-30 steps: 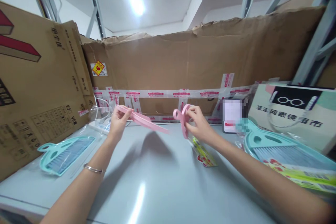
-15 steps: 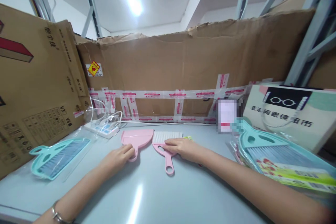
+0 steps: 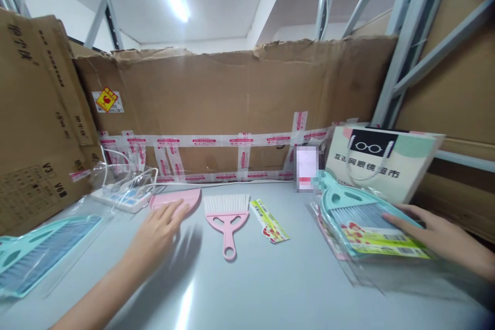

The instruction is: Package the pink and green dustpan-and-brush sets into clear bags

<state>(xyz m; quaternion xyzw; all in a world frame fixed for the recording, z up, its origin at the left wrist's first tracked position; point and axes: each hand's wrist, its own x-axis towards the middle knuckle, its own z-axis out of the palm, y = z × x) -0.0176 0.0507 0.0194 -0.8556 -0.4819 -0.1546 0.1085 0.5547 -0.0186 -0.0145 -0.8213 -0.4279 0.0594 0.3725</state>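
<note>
My left hand (image 3: 160, 224) reaches over the pink dustpan (image 3: 193, 198), fingers stretched out and holding nothing; whether they touch the pan I cannot tell. Beside it a pink hand brush (image 3: 228, 221) with white bristles lies flat, handle towards me. To its right is a yellow-green card label (image 3: 269, 220). My right hand (image 3: 429, 227) grips the right side of a bagged turquoise dustpan and brush set (image 3: 377, 221), one finger across its top face. That set rests on other bagged ones, a pink edge showing below.
Another turquoise dustpan and brush set (image 3: 50, 250) in clear plastic lies at the left. A power strip (image 3: 124, 198) with cables sits behind it. A paper bag (image 3: 382, 160) stands at the back right. Cardboard boxes (image 3: 209, 93) wall the table's rear and left.
My right hand has left the pink brush and moved right onto the turquoise set. My left hand has let go of the pink dustpan's handle and opened above it. The view has turned right.
</note>
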